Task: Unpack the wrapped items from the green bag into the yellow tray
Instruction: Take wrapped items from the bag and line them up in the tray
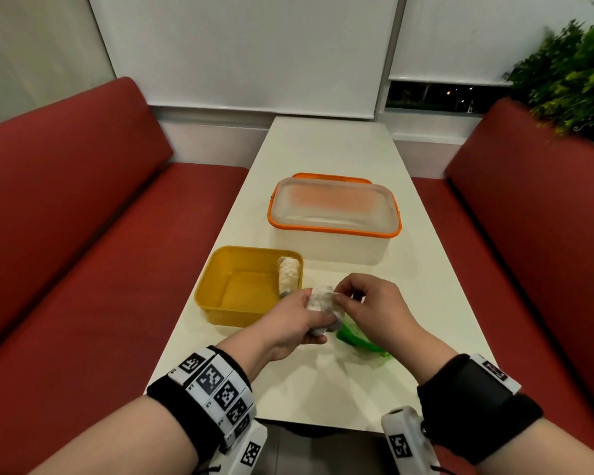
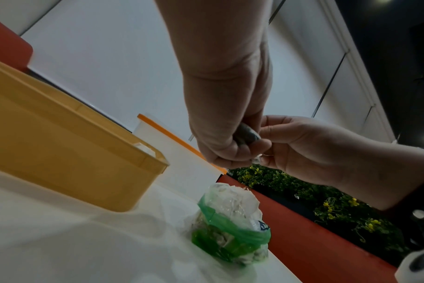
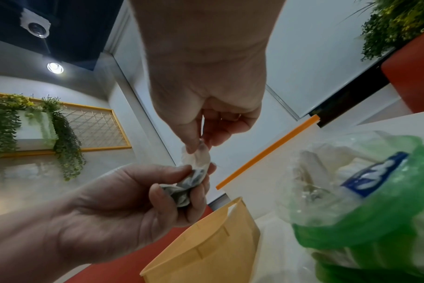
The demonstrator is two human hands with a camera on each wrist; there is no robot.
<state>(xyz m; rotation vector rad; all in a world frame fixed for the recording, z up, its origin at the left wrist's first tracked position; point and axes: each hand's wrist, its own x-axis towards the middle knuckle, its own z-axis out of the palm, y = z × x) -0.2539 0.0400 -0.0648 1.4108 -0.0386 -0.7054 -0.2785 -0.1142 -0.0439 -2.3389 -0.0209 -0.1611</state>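
Left hand [image 1: 297,323] grips a wrapped item [image 1: 323,303], right hand [image 1: 367,299] pinching its wrap; next, tray [image 1: 216,269] at ten o'clock.

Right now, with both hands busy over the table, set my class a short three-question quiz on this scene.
1. True or false: the yellow tray already holds one wrapped item.
2. Which hand grips the bundle? A) left hand B) right hand
3. Fill in: the right hand pinches the bundle's ____.

Key
1. True; it lies along the tray's right wall.
2. A
3. Wrapping. The green bag sits on the table, still holding wrapped items.
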